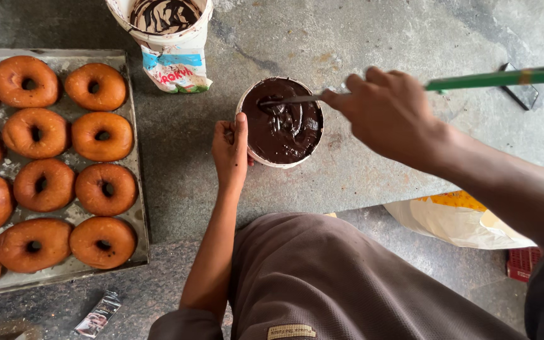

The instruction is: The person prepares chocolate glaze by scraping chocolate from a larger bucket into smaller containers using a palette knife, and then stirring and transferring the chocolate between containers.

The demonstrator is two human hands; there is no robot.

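Gripping the rim of the small round tub of chocolate [281,123] with our left hand [231,151], we kept its fingers [225,133] curled and pressed together against the near wall, thumb up along the edge. The tub stood on the grey stone bench [360,182], directly beyond those fingers. Our right hand [388,113] was closed around a green-handled palette knife [410,88], the fingers [363,82] wrapped tight where the handle met the blade; the blade ran leftward from them into the dark glaze, and the green handle stuck out to the right behind the hand.

Beyond the left fingers and slightly to their left stood a larger white bucket [168,38], its inside smeared with chocolate. Well off to their left lay a metal tray [135,126] filled with rows of plain brown doughnuts [102,135]. Beyond the right hand's wrist a dark flat object [521,94] lay on the bench; we could not tell what it was.

As we judged it, the glaze sat close to the rim, so a hard sweep of the blade could slop it over the wall onto the bench or the left thumb. The tub was braced from one side only; a push away from those fingers might slide or tip it. A loaded blade lifted out could drip across the stone.
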